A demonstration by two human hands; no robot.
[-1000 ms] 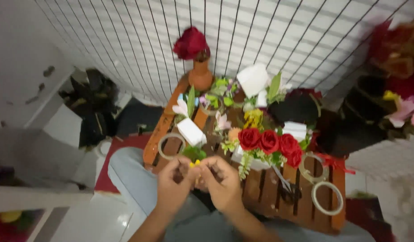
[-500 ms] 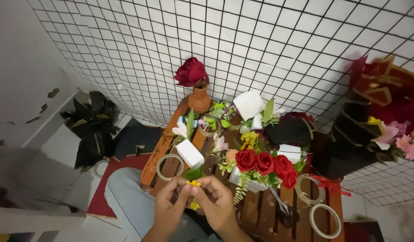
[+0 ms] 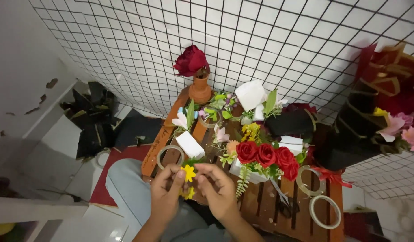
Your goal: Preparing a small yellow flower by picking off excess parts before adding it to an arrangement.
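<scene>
Pinching a small yellow flower between them, the left hand and right hand meet at the near edge of the slatted wooden table, fingers closed on its stem; a white foam block and red roses lie just beyond
</scene>
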